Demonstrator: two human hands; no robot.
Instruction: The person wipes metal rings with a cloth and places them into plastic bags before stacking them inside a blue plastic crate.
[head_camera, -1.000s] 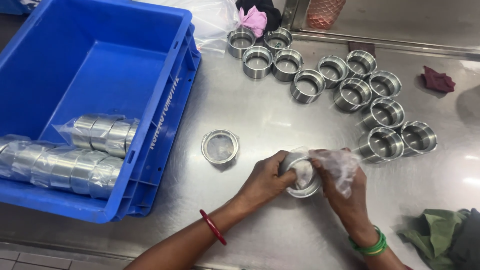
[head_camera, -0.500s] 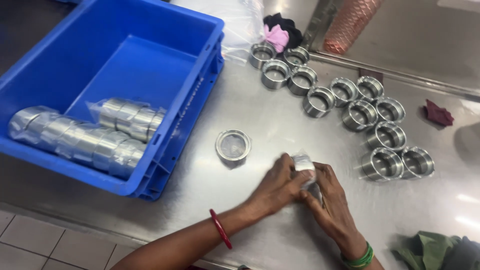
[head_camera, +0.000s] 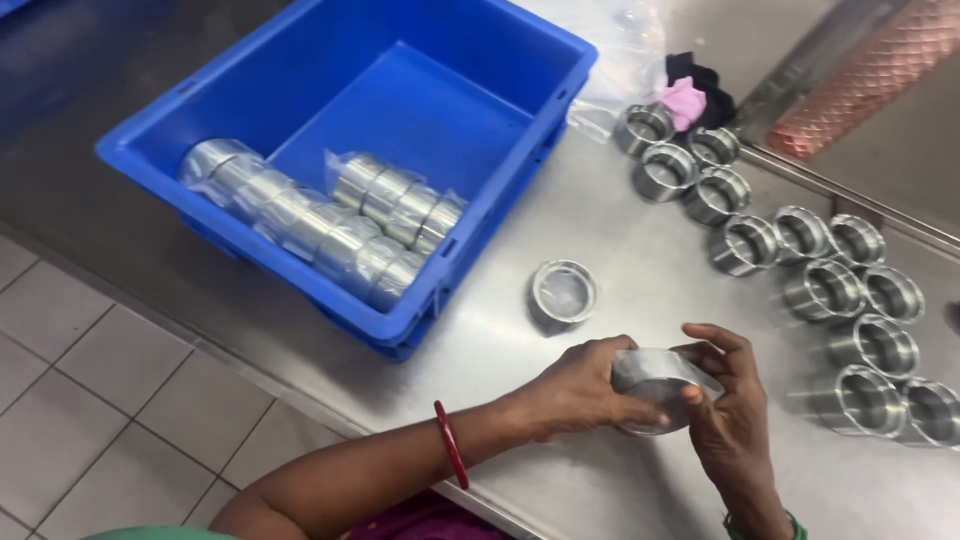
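My left hand (head_camera: 580, 388) and my right hand (head_camera: 728, 415) both grip one metal ring wrapped in clear plastic (head_camera: 655, 385), held just above the steel table (head_camera: 600, 480). A red bangle sits on my left wrist, a green one on my right. Another plastic-wrapped metal ring (head_camera: 563, 290) lies on the table beyond my hands. To the left stands a blue crate (head_camera: 420, 100) holding rows of wrapped rings (head_camera: 330, 225).
Several bare metal rings (head_camera: 830, 290) stand in a curved line along the right of the table. A pink and black cloth (head_camera: 695, 95) and clear plastic bags (head_camera: 620, 40) lie at the back. Tiled floor shows at the lower left.
The view has swung left and closer. My hands have lifted the ring slightly and the loose plastic is now pulled tight around it.
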